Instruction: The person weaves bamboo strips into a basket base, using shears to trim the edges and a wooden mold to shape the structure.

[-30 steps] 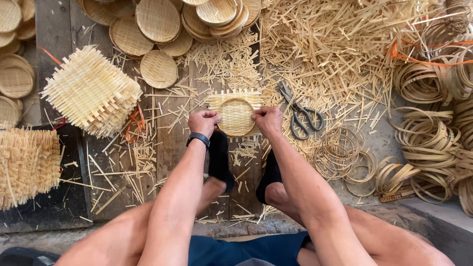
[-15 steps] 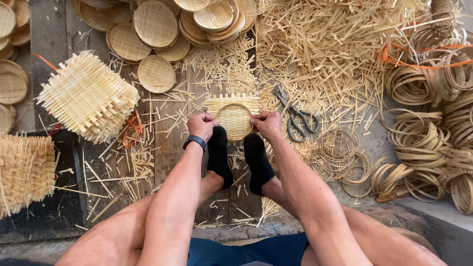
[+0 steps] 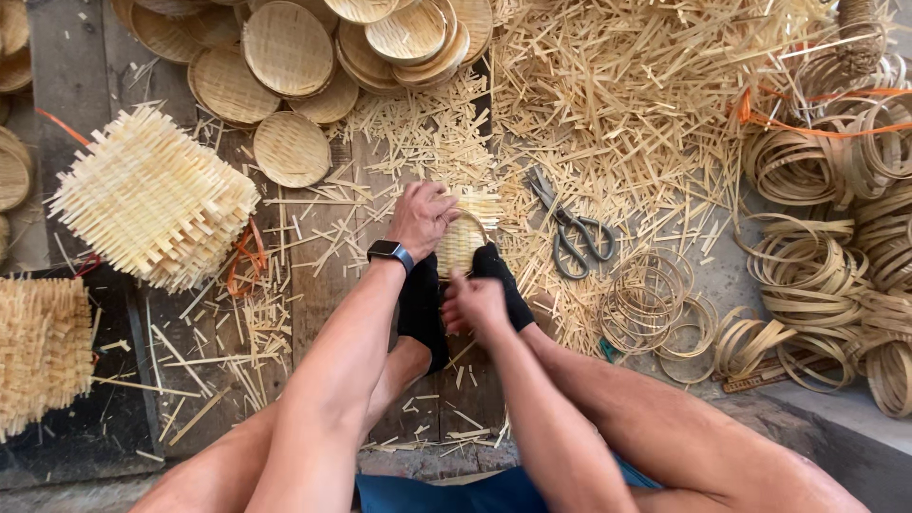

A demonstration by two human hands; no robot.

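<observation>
A small round woven tray (image 3: 463,242) sits on the wooden floor (image 3: 313,313) in the middle of the scene, clamped at its near edge by the toes of two black socks (image 3: 423,304). Loose strip ends stick out of it on the far side. The left hand (image 3: 421,217) lies over the tray's left rim with the fingers curled down onto the weave, gripping it; a dark watch (image 3: 390,252) is on that wrist. The right hand (image 3: 475,302) is nearer, just above the socks, its fingers loosely bent and a thumb raised; it looks to hold nothing, and whether it touches the tray's near edge cannot be told.

As I judge it, the step in hand is shaping or turning the tray's rim while the feet pin it. The next move would call for a steady hold from the left hand and a fresh grip from the right on the rim or on the loose ends.

Just right of the tray lie grey scissors (image 3: 570,226) among a wide heap of cut strips (image 3: 627,104). Farther right are coils of thin hoops (image 3: 655,304) and larger bundles of rings (image 3: 826,275). At the far side, a pile of finished round trays (image 3: 285,47) overlaps. To the left stands a stack of square woven mats (image 3: 152,199), with another stack (image 3: 38,351) at the near left edge.
</observation>
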